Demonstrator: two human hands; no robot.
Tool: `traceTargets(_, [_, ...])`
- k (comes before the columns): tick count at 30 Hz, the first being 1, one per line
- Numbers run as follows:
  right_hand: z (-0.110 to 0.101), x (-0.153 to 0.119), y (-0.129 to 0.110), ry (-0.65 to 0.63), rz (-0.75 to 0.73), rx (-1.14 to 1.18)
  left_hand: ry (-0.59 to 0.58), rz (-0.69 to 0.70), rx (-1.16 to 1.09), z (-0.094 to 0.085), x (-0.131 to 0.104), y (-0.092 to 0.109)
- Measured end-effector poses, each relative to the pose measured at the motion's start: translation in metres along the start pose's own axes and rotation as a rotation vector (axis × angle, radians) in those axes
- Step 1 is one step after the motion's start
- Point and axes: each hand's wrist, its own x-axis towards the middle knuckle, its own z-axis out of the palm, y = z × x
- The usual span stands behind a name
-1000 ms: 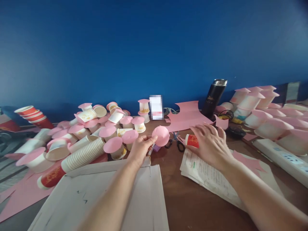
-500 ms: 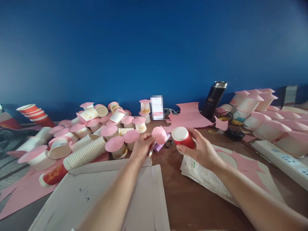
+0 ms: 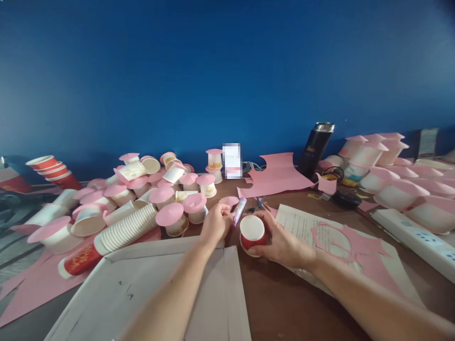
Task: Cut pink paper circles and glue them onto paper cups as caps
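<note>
Head view of a crowded brown table (image 3: 273, 303), with both hands of one person near the centre of the frame. The right hand (image 3: 284, 244) is closed around a red-and-white paper cup (image 3: 253, 237), which appears to be turned upside down, its narrow white base facing up; no pink paper covers that base. The left hand (image 3: 215, 226) pinches a small purple tube (image 3: 240, 211) between thumb and fingers, just left of the cup and apart from it. Immediately beyond these fingers lies a pink disc (image 3: 229, 201); whether the hand touches it cannot be told.

Finished work is judged from the cups about the hands. At left of centre, a loose cluster of capped cups (image 3: 169, 215) bears pink discs on the ends, some cups upright and some lying on their sides; at the right edge, a second group of capped cups (image 3: 401, 193) is piled in tiers. Much of the batch therefore seems done.

Remaining work includes the cup in hand, whose disc is not yet attached. A long nested stack of cups (image 3: 121, 231) at lower left and the leaning red cups (image 3: 55, 171) at far left carry no visible discs. The pink sheet (image 3: 277, 176) right of centre has curved cut-outs along its edges, and the scissors (image 3: 260, 203), partly hidden, lie behind the cup.
</note>
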Motion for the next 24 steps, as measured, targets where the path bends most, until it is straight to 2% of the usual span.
traceTargets(2, [0.001, 0.001, 0.001, -0.017, -0.006, -0.077, 0.045, 0.14, 0.191, -0.001, -0.003, -0.001])
traceTargets(4, [0.001, 0.002, 0.0, -0.008, -0.018, -0.14, 0.045, 0.219, 0.312, -0.001, -0.007, 0.0])
traceTargets(12, [0.004, 0.006, 0.007, 0.013, -0.039, -0.157, -0.029, 0.27, 0.682, 0.002, -0.014, 0.008])
traceTargets(16, [-0.002, 0.007, 0.012, -0.002, -0.124, -0.023, -0.007, 0.283, 0.63, -0.002, -0.012, 0.008])
traceTargets(19, [-0.007, 0.008, 0.014, 0.067, -0.147, 0.114, 0.11, 0.33, 0.544, -0.008, -0.012, 0.014])
traceTargets(22, [-0.012, 0.01, 0.014, 0.196, -0.081, 0.214, 0.271, 0.494, 0.418, -0.013, -0.016, 0.025])
traceTargets(24, [-0.015, 0.01, 0.014, 0.226, -0.077, 0.252, 0.346, 0.623, 0.367, -0.014, -0.022, 0.033])
